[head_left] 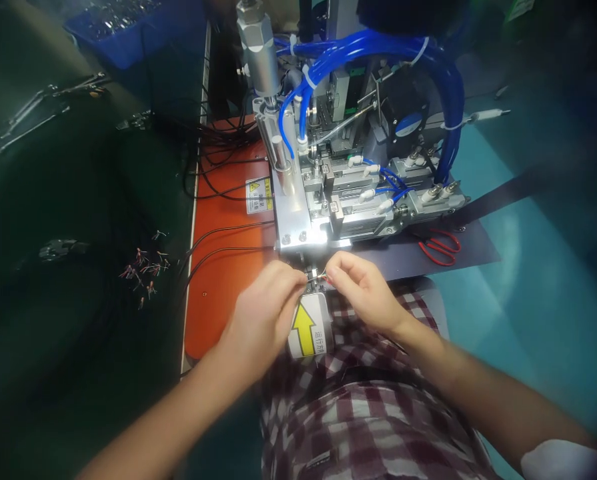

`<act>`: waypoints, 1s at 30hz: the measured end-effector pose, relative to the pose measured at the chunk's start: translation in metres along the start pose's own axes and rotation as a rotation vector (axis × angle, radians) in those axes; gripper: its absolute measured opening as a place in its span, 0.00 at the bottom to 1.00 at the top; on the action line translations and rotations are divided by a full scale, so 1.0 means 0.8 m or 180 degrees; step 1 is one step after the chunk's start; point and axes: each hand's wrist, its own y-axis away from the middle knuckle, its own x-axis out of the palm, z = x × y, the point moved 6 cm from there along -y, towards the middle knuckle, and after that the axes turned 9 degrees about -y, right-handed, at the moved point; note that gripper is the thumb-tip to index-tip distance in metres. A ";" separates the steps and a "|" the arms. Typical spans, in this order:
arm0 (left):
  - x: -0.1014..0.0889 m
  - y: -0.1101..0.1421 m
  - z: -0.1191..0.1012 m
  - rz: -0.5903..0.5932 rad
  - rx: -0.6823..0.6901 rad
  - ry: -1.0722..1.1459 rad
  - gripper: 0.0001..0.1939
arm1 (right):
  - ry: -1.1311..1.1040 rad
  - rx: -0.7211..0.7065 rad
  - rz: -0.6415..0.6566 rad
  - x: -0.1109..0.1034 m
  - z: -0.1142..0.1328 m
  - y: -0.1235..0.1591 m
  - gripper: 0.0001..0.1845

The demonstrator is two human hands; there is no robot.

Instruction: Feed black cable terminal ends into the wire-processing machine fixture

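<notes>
My left hand (265, 313) and my right hand (361, 287) meet at the front of a metal machine (318, 200) with blue air hoses (428, 60). Both hands are closed in a pinch on thin coloured wires (318, 275) at a small fixture just below the machine's front edge. A label with a yellow arrow (305, 327) lies right under my hands, pointing toward the machine.
An orange mat (223, 220) with black cables lies left of the machine. Red-handled scissors (441, 247) rest to the right. Loose wire scraps (145, 267) and pliers (58, 250) lie on the dark green table at left. A blue bin (123, 27) stands at the back left.
</notes>
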 end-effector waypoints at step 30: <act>0.022 -0.001 0.011 0.0012 0.0734 -0.1383 0.16 | 0.0303 -0.0074 -0.0190 0.000 -0.035 -0.008 0.12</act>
